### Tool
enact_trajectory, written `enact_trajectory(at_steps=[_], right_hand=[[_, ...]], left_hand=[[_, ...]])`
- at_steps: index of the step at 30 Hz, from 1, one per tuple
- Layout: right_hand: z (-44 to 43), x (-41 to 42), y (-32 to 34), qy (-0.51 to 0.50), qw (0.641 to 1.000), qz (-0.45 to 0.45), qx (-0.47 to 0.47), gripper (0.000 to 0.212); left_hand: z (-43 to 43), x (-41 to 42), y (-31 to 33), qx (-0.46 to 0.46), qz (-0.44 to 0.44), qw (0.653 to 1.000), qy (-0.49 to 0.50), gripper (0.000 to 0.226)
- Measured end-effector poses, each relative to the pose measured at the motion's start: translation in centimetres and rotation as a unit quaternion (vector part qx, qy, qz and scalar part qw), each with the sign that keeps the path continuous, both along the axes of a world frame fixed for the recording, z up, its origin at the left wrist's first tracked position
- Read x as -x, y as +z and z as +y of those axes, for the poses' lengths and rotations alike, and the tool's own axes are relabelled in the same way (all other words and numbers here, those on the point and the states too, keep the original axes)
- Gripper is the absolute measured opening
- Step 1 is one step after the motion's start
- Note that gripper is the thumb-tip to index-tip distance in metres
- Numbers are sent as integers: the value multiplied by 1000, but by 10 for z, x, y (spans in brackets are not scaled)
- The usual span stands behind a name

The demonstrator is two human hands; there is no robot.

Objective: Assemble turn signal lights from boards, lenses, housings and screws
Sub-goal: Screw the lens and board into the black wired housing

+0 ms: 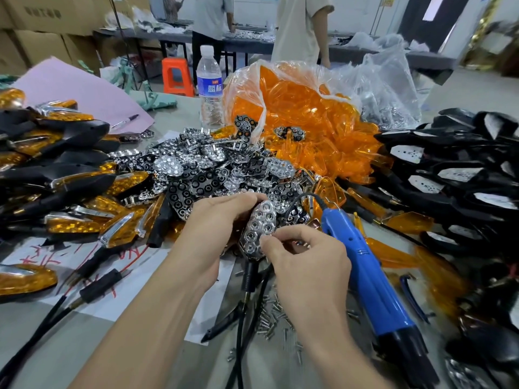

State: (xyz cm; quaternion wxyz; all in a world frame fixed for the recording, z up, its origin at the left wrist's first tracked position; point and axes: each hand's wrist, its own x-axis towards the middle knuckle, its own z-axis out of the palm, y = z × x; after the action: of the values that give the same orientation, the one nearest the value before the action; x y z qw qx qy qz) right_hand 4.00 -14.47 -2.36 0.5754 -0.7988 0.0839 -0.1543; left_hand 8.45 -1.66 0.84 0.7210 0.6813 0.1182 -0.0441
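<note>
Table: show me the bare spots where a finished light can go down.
Bare table lies near-left, between the white paper and the left forearm. A smaller strip runs between pink sheet and water bottle. Crowded: reflector pile, black housings, screws.

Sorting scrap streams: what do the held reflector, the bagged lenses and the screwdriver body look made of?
Reflector: likely chrome-plated plastic, mirror-bright cups; metal not excluded. Lenses: translucent orange plastic, glossy, light passes through. Electric screwdriver: blue moulded plastic, satin sheen, vent slots.
</note>
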Motion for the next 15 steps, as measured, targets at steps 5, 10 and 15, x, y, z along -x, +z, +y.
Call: enact_trajectory(at_steps=[5,10,15], right_hand=[[-4,-7,-4,28,999,-19,-6,24],[-1,-11,-6,139,988,23,-60,13],[-10,-16,-3,150,976,3,-157,18]], left_hand=[[2,9,-6,28,-89,995,-29,28],[2,6,-5,69,-125,990,-8,39],[4,6,-2,74,-115,988,-66,31]])
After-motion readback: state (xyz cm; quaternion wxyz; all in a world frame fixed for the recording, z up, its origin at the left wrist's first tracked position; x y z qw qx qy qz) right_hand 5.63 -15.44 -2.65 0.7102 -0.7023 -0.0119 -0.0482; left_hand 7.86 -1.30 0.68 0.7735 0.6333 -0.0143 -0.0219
